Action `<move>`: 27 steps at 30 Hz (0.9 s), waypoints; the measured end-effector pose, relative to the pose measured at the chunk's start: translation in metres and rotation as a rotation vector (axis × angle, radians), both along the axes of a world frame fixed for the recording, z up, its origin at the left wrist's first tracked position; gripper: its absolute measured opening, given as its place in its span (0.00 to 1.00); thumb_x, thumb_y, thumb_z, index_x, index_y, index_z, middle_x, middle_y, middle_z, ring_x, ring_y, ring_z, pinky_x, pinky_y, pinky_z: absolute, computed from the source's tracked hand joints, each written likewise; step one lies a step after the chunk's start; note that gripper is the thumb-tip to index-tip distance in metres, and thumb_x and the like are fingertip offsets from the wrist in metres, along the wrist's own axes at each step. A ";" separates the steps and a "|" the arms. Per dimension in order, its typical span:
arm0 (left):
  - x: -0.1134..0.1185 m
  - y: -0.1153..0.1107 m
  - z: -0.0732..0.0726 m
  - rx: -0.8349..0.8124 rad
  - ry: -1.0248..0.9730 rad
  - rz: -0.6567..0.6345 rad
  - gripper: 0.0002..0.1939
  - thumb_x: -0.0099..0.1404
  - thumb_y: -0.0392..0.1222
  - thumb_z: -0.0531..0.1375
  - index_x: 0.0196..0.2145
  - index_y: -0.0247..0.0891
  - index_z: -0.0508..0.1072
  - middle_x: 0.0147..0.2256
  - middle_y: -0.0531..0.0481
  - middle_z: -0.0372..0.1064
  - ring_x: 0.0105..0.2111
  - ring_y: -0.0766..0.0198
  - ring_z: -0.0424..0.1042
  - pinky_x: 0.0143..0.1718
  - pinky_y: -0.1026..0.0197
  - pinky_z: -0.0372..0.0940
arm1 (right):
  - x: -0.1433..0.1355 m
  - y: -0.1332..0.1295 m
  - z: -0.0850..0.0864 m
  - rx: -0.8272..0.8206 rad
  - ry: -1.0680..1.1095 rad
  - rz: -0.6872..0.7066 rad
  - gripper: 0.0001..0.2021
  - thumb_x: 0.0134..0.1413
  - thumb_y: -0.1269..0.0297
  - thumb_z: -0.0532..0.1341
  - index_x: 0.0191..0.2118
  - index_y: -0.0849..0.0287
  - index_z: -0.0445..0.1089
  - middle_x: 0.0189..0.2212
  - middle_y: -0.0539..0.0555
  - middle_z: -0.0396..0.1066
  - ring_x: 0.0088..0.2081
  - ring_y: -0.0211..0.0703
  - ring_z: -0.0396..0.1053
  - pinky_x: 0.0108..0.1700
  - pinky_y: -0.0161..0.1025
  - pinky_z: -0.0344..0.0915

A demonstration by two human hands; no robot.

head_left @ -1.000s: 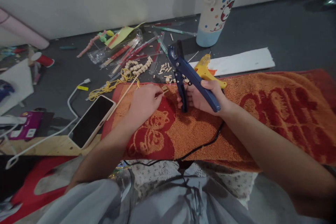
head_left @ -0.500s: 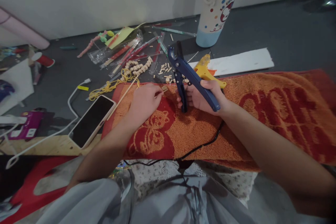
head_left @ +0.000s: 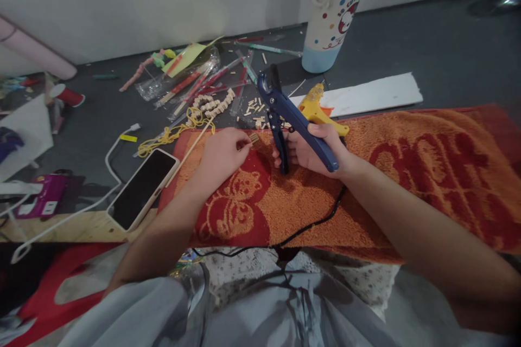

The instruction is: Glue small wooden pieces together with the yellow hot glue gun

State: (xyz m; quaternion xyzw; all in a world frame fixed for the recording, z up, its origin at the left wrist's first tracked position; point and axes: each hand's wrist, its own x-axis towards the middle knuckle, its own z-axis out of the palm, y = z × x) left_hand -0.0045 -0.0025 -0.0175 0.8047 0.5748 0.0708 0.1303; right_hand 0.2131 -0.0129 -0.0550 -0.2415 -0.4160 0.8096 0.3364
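My right hand (head_left: 317, 149) is wrapped around the handles of a blue pipe cutter (head_left: 295, 116), whose handles are spread and whose head points up and to the left. Over the orange towel (head_left: 309, 206), my left hand (head_left: 226, 154) pinches a small bundle of short wooden sticks (head_left: 254, 137) between thumb and fingers. That bundle is to the left of the cutter and apart from it. Small cut wooden pieces (head_left: 255, 107) lie scattered just beyond the towel. Behind my right hand rests a yellow glue gun (head_left: 315, 108).
A white bottle (head_left: 336, 16) stands at the back, near a white strip (head_left: 370, 96). To the left lie a phone (head_left: 143, 188), yellow string (head_left: 166, 138), a chain of wooden pieces (head_left: 220, 104) and plastic-wrapped sticks (head_left: 191, 81). A black cord (head_left: 313, 223) crosses the towel.
Both hands stay in nearly the same place, still holding the cutter and the wooden sticks. My left fingers have shifted slightly around the bundle. The view has moved a little.
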 end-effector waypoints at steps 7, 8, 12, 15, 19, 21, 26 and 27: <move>-0.002 0.003 0.000 -0.046 -0.085 0.058 0.08 0.59 0.39 0.57 0.33 0.36 0.75 0.34 0.46 0.74 0.32 0.61 0.70 0.36 0.58 0.64 | 0.000 0.001 -0.002 0.025 0.010 0.002 0.29 0.45 0.34 0.56 0.40 0.57 0.66 0.37 0.59 0.73 0.47 0.53 0.71 0.46 0.48 0.71; -0.002 0.003 0.000 -0.048 -0.087 0.056 0.07 0.59 0.39 0.57 0.33 0.36 0.75 0.34 0.46 0.74 0.32 0.61 0.70 0.36 0.58 0.64 | 0.000 0.001 -0.002 0.023 0.012 0.000 0.29 0.45 0.34 0.56 0.40 0.57 0.66 0.37 0.59 0.73 0.47 0.53 0.72 0.46 0.48 0.71; -0.005 0.005 0.000 -0.035 -0.074 0.035 0.07 0.60 0.40 0.57 0.33 0.37 0.74 0.33 0.47 0.73 0.33 0.61 0.69 0.37 0.59 0.63 | 0.001 0.002 -0.003 0.015 0.010 0.010 0.30 0.45 0.34 0.57 0.40 0.57 0.67 0.37 0.59 0.74 0.46 0.53 0.73 0.45 0.48 0.72; -0.006 0.005 0.000 -0.009 -0.045 0.019 0.08 0.61 0.42 0.58 0.33 0.37 0.75 0.33 0.47 0.73 0.33 0.61 0.70 0.37 0.58 0.63 | 0.002 0.002 -0.003 0.012 0.019 0.024 0.30 0.45 0.35 0.58 0.41 0.58 0.68 0.39 0.60 0.74 0.46 0.53 0.73 0.45 0.47 0.72; -0.007 0.005 0.001 -0.009 -0.012 0.031 0.10 0.60 0.45 0.59 0.34 0.37 0.75 0.34 0.46 0.74 0.34 0.59 0.70 0.37 0.58 0.63 | 0.002 0.002 -0.003 -0.002 0.034 0.016 0.29 0.45 0.36 0.59 0.42 0.59 0.67 0.39 0.60 0.75 0.46 0.52 0.73 0.45 0.47 0.72; -0.008 0.005 0.000 -0.011 -0.012 0.031 0.10 0.60 0.45 0.58 0.34 0.37 0.76 0.34 0.46 0.74 0.34 0.59 0.71 0.36 0.58 0.63 | 0.002 0.000 -0.004 -0.003 0.034 0.010 0.29 0.45 0.37 0.59 0.42 0.59 0.67 0.40 0.61 0.74 0.46 0.53 0.73 0.46 0.47 0.72; -0.010 0.004 0.000 0.009 -0.002 -0.006 0.10 0.60 0.43 0.57 0.33 0.38 0.77 0.33 0.46 0.74 0.35 0.58 0.71 0.37 0.57 0.62 | 0.003 -0.003 -0.001 0.006 0.017 0.004 0.29 0.46 0.38 0.58 0.43 0.59 0.67 0.38 0.60 0.74 0.46 0.53 0.72 0.46 0.47 0.71; -0.010 0.004 0.000 0.004 -0.006 -0.007 0.10 0.60 0.43 0.56 0.33 0.38 0.77 0.34 0.46 0.74 0.35 0.58 0.71 0.37 0.57 0.62 | 0.003 -0.003 0.001 0.002 0.013 -0.001 0.28 0.45 0.38 0.58 0.42 0.59 0.67 0.37 0.59 0.74 0.45 0.52 0.72 0.45 0.46 0.71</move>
